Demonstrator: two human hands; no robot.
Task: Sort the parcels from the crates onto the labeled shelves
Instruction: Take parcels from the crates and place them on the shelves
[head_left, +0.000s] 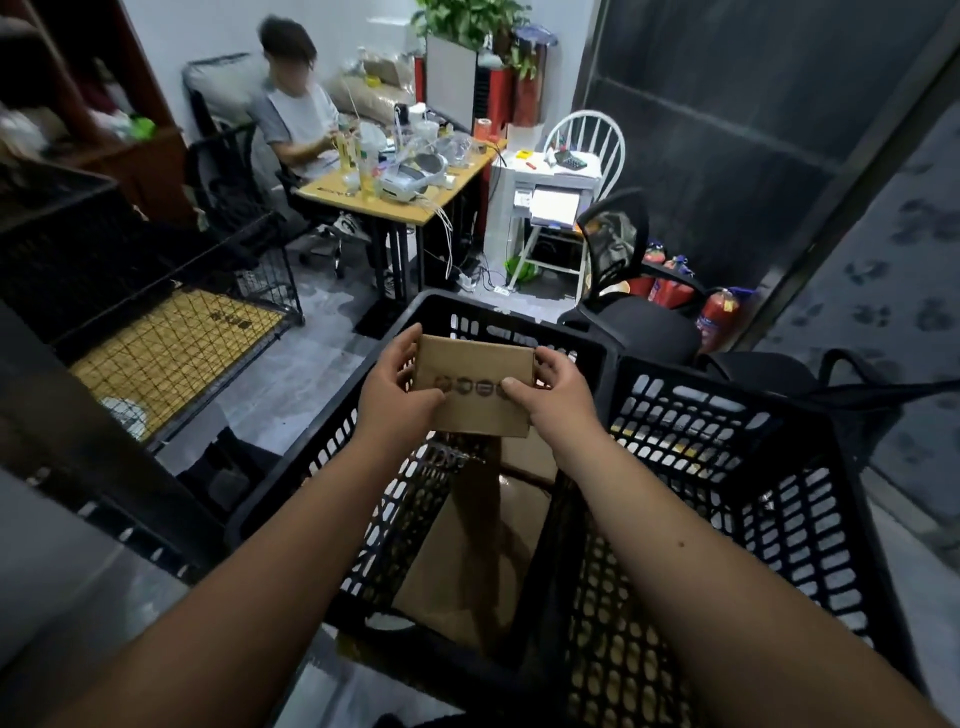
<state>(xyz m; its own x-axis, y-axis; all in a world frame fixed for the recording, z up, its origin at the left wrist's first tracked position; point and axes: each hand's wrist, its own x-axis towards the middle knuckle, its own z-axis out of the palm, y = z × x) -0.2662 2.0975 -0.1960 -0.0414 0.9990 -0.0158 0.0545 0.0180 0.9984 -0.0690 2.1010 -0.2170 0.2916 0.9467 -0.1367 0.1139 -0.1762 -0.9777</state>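
Both hands' fingers pinch the parcel by its side edges over the crate (light grip); a tilt could drop it.

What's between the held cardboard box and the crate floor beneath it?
In the head view, more brown cardboard parcels lie under the small cardboard box, inside the black plastic crate.

The cardboard parcel is plain brown with a row of dark printed symbols. Both plastic crates are black with a slotted lattice. The wire cage is black over a yellow mat. The fire extinguishers are red.
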